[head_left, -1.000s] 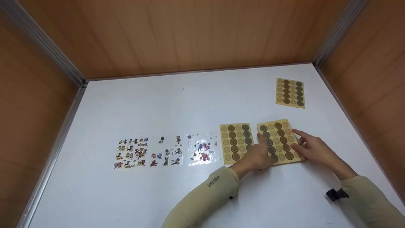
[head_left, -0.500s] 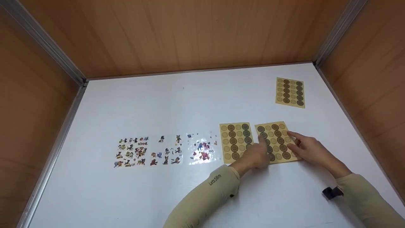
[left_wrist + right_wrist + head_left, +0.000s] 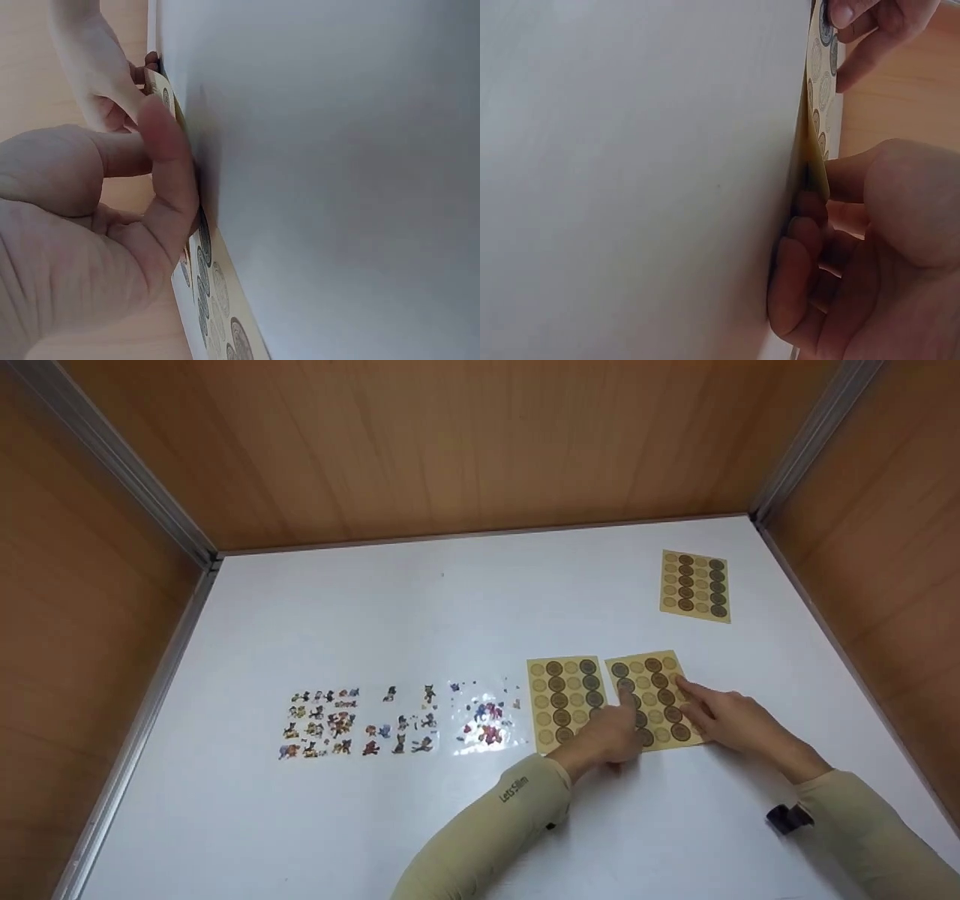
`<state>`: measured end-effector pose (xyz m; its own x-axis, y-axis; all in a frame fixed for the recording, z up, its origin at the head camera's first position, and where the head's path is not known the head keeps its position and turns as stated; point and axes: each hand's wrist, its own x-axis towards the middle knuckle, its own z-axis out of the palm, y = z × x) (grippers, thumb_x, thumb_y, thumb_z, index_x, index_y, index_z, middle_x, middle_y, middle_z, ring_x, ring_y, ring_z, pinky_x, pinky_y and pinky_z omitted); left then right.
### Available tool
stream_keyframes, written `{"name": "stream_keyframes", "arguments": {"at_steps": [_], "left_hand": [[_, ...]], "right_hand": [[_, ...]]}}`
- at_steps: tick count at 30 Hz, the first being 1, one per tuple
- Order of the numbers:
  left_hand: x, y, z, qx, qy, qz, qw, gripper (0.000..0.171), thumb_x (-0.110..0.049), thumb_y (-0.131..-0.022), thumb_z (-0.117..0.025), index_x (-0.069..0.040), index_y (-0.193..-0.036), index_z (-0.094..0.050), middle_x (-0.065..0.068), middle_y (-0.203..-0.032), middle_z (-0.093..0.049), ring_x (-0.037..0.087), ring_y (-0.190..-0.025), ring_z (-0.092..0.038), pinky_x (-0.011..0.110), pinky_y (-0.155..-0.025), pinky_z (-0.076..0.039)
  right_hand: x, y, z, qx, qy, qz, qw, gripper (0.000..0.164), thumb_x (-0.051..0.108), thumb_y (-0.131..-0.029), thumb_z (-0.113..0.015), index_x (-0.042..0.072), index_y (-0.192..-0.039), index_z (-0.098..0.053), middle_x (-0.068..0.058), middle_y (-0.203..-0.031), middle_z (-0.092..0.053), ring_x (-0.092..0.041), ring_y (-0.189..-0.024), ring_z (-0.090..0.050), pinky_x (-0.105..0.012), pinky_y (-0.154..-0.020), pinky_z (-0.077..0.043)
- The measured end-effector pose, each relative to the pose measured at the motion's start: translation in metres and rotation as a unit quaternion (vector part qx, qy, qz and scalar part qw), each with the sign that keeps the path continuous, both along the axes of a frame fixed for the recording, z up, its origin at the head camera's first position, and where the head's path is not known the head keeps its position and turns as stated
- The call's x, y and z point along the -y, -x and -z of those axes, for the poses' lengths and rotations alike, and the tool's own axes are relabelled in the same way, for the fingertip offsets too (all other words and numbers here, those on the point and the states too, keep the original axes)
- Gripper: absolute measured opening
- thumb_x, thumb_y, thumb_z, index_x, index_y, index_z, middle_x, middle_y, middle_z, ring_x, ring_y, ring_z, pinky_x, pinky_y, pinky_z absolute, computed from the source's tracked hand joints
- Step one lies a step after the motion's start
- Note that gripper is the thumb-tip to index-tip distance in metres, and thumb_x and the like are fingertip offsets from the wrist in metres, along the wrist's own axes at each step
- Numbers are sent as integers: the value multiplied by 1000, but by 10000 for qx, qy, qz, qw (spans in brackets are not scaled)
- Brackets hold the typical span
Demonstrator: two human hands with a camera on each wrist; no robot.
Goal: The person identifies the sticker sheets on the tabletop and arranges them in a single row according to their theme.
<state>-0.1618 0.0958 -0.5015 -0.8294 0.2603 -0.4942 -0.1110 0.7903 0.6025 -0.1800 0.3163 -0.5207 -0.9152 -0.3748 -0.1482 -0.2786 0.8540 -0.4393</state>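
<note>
A tan sheet of round stickers (image 3: 654,690) lies at the right front of the table. My left hand (image 3: 611,733) is at its left side, index finger straight on the sheet and the other fingers curled. My right hand (image 3: 731,718) pinches its right edge, thumb above and fingers underneath. In the right wrist view, the sheet's edge (image 3: 817,161) stands a little off the table at my right fingers (image 3: 802,247). A matching sticker sheet (image 3: 574,686) lies just left, a narrow gap between them; my left hand covers its lower right corner.
Another tan sticker sheet (image 3: 695,585) lies at the back right. Left of the tan sheets, three clear sheets of small cartoon stickers (image 3: 321,725), (image 3: 400,720), (image 3: 487,716) lie in a row on the white table (image 3: 337,615). Wood-grain walls (image 3: 480,450) enclose the back and sides.
My right hand has slid the right-hand tan sheet leftward, so its left edge passes under my left index finger. Its tilt has lessened. The head view has shifted slightly.
</note>
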Motion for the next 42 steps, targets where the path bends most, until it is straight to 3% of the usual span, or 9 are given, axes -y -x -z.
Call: {"name": "stream_keyframes", "arguments": {"at_steps": [6,9,14,23,30,42], "left_hand": [[2,0,1,-91,68,164,9998,84,-23,-100,-66,-16,-164,-13,5,-71,-61,15,-41,-60,29,-39,-52],[3,-1,2,-139,-28,143,9998,83,-21,-100,-64,-16,-164,-12,4,-69,-62,14,-41,-59,28,-39,-50],[4,-1,2,-383,-3,296,9988,76,-20,-102,-60,-13,-163,-16,2,-66,-61,12,-40,-56,26,-38,-47],[6,-2,1,-534,92,402,9977,75,-20,-101,-62,-12,-162,-20,1,-67,-61,12,-42,-57,25,-38,-47],[5,0,4,-748,231,611,9951,70,-21,-101,-60,-7,-159,-24,1,-66,-60,10,-41,-52,23,-39,-44],[6,-1,5,-827,224,690,9939,70,-22,-101,-60,-7,-159,-24,-1,-67,-60,9,-43,-52,23,-40,-44]], "right_hand": [[3,-2,-2,151,-67,94,9998,56,26,-106,-55,0,-154,-39,-12,-76,-59,-15,-55,-44,-37,-62,-46],[6,-3,-2,31,-176,133,9998,56,25,-106,-55,-1,-153,-40,-27,-98,-67,-17,-60,-50,-39,-62,-48],[9,-3,-2,-218,-296,112,9993,55,24,-105,-56,-3,-151,-42,-36,-122,-62,-23,-70,-57,-45,-64,-51],[6,-3,1,-368,-225,77,9990,54,25,-105,-58,0,-151,-44,-31,-102,-69,-20,-64,-53,-42,-61,-48],[4,-3,2,-508,-125,-79,9986,53,22,-104,-58,-2,-150,-45,-31,-108,-68,-18,-64,-52,-42,-62,-48],[6,-2,0,-224,-129,26,9997,57,27,-105,-59,-3,-151,-42,-33,-109,-67,-16,-62,-53,-40,-62,-49]]}}
